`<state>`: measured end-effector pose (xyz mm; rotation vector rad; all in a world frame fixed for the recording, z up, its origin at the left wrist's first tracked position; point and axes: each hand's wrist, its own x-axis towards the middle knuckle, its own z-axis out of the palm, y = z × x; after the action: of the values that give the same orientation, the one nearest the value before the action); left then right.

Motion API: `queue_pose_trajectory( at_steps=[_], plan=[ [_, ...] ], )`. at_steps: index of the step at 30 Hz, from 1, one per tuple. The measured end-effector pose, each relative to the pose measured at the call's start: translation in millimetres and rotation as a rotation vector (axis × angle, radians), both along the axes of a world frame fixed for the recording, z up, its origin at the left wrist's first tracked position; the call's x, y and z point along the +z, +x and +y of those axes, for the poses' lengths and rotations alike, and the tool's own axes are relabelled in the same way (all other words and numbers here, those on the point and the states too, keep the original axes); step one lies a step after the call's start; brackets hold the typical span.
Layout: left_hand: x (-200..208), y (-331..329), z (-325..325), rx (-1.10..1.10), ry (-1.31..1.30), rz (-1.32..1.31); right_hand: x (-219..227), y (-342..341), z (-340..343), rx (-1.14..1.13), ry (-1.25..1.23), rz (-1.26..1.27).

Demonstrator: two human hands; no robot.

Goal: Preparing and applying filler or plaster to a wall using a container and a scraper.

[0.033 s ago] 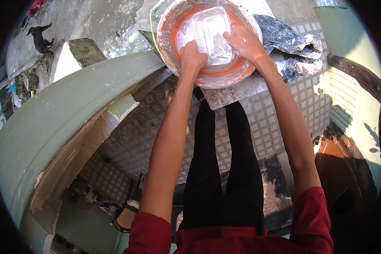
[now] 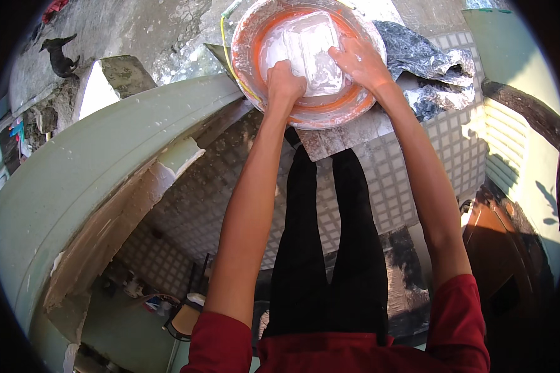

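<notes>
A round orange basin (image 2: 252,93), smeared with white, holds a milky white liquid (image 2: 277,42). In it lies a rectangular, see-through tray (image 2: 322,59) streaked with the same white. My left hand (image 2: 285,82) is closed in a fist at the tray's near left side; its fingertips are hidden beneath. With fingers bent, my right hand (image 2: 359,62) grips the tray's right edge, and white smears show on its knuckles.
A worn board (image 2: 342,138) is under the basin's near side. Right of the basin lies a crumpled dark, white-stained cloth or sheet (image 2: 426,59). A pale green curved wall (image 2: 112,140) rises at left. A black animal (image 2: 60,57) is on the ground at far left.
The tray has shifted slightly within the basin, and more white covers its left part. Both hands keep nearly the same place.
</notes>
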<state>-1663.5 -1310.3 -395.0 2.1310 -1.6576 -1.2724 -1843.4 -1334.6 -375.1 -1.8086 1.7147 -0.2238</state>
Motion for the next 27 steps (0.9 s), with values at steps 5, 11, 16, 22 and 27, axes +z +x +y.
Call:
queue_pose_trajectory(
  at_steps=[5,11,16,22,27],
  plan=[
    [-15,-13,-7,0.115,0.191,-0.113,-7,5,-2,-0.017,0.051,-0.055],
    [-36,2,-6,0.055,0.248,0.070,-15,8,-7,-0.005,-0.077,-0.043],
    [-27,-12,-14,0.171,0.502,0.080,-28,-5,-6,-0.100,-0.112,-0.125],
    [-53,-8,-12,0.311,0.330,0.003,-15,6,-5,-0.101,-0.063,-0.154],
    [-52,-13,-15,0.214,0.350,0.076,-20,3,5,-0.087,-0.070,-0.065]
  ],
)
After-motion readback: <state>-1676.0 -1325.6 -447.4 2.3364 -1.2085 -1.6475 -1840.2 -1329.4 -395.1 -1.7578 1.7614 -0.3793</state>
